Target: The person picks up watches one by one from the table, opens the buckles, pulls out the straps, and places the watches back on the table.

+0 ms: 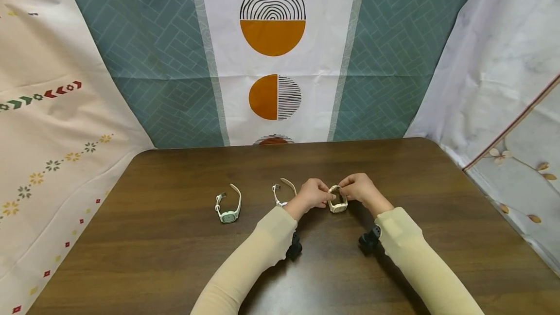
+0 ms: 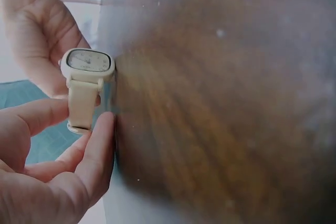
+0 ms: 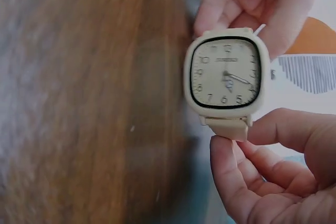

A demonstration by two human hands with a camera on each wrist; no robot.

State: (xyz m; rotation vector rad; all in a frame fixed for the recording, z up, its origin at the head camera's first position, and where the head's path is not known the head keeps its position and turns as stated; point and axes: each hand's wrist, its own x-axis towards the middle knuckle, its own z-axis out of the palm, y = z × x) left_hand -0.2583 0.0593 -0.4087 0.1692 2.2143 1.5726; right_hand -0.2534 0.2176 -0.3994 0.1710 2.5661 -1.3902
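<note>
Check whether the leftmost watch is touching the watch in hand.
Apart. The head view shows tabletop and another watch between the leftmost watch and the held watch.

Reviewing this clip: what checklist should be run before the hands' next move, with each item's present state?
1. Left hand gripping the held watch: ok.
2. Right hand gripping that same watch: ok.
3. Its dial uncovered: ok, plain in the right wrist view.
4. Its strap fastened: cannot tell, fingers hide part of it.
5. Leftmost watch fastened: not ok, its strap ends lie apart.
6. Middle watch fully visible: not ok, the left hand and arm partly block it.
</note>
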